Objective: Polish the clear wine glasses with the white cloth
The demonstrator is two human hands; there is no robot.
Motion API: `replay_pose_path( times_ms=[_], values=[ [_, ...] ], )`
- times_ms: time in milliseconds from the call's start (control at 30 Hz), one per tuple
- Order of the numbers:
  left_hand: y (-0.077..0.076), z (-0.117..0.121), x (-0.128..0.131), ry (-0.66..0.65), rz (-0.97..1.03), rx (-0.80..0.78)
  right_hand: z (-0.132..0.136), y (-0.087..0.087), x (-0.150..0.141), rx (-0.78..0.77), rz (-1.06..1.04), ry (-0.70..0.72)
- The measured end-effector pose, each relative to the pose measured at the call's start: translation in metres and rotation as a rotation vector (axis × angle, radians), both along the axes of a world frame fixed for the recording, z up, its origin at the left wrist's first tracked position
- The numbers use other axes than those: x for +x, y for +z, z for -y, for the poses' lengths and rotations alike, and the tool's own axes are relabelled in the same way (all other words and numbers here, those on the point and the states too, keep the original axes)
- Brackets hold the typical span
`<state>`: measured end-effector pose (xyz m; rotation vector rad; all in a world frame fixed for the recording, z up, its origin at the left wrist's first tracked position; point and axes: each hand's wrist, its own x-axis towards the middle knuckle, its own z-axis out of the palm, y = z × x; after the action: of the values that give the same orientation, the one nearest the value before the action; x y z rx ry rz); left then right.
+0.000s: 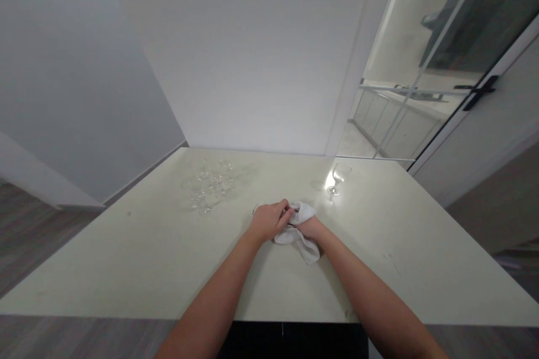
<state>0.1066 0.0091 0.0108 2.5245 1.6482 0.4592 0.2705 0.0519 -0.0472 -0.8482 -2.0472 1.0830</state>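
My left hand point(269, 221) is closed around a wine glass point(254, 209), which is mostly hidden by the fingers; only slivers of its clear edge show. My right hand point(310, 227) is wrapped in a white cloth point(304, 246) and presses it against the glass. Both hands meet just above the middle of the table, and a loose end of the cloth hangs toward me.
On the pale table point(135, 269), several clear stemmed glasses point(213, 185) are grouped at the back left. One wine glass point(336, 179) stands upright at the back right. Behind are a white wall point(261, 67) and a glass-paned door point(404, 89).
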Motion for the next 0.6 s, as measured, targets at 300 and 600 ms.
replay_pose_path(
  times_ms=[300, 600],
  values=[
    [0.0011, 0.0006, -0.0004, -0.005, 0.003, -0.012, -0.0007, -0.0022, -0.0007, 0.001, -0.044, -0.004],
    [-0.0008, -0.0004, -0.0021, -0.021, -0.008, -0.003, -0.0013, -0.0012, -0.0002, 0.026, -0.03, 0.004]
  ],
)
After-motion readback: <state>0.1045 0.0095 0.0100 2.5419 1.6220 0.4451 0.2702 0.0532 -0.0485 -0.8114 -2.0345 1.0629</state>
